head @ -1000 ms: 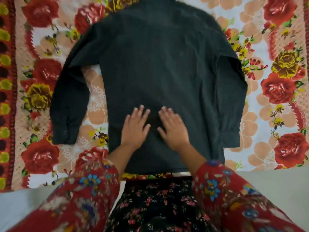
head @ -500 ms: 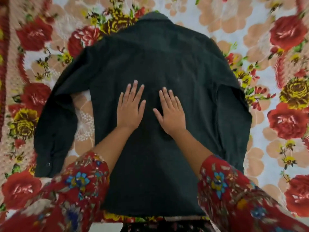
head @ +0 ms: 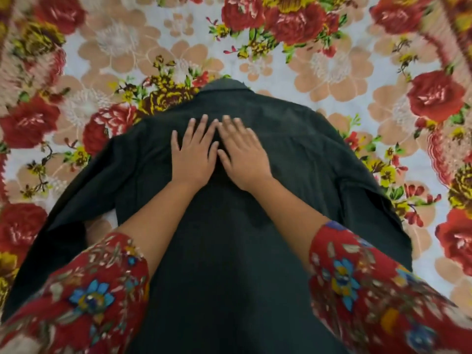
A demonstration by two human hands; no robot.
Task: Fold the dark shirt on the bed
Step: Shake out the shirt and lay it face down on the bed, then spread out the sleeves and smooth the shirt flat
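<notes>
The dark shirt (head: pixel 301 159) lies back-up and spread flat on the bed, collar at the far end and both long sleeves hanging down along its sides. My left hand (head: pixel 194 152) rests palm down with straight fingers on the upper back, just below the collar. Beside it, almost touching, my right hand (head: pixel 242 152) lies flat on the cloth in the same way. Neither hand grips any fabric. The shirt's lower hem is out of frame below my sleeves.
The floral bedsheet (head: pixel 332 67) with red roses and beige flowers covers the bed all around the shirt. My red patterned sleeves fill the lower corners.
Both flat hands have slid up the shirt's back, from near the hem to just below the collar. The view has moved forward with them.
</notes>
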